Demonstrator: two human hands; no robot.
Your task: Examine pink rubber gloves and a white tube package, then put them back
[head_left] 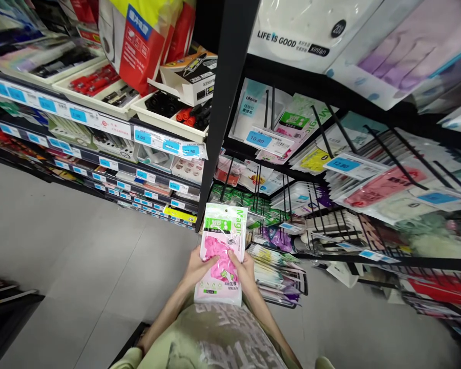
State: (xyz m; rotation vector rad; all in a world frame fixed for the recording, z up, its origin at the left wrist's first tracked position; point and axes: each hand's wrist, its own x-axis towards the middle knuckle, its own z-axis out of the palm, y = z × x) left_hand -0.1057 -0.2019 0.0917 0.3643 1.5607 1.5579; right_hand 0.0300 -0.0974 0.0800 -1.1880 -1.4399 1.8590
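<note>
We hold a flat plastic packet of pink gloves [222, 253] upright in front of our chest, above the grey floor [80, 266]. Our left hand [197, 267] clasps its left edge and our right hand [244, 270] its right edge, the fingers of both closed around the packet with thumbs pressed on its glossy front. The packet has a green and white header card at the top, and the pink rubbery gloves show through the clear film below.

Up to the left, shallow white trays [169, 115] on a shelf hold black and red markers, with an open marker box [188, 77] standing in one of them. Blue price tags [143, 137] run along the shelf edges. A black upright post [223, 107] divides those shelves from the rack on the right, where black wire pegs [403, 154] carry thick rows of hanging film-wrapped packets [380, 187] in pink, green and white. More such packets [276, 277] hang just beside our right hand, low on the rack. A large white bag printed "LIFE IS GOOD" [292, 31] lies on the rack's top.
</note>
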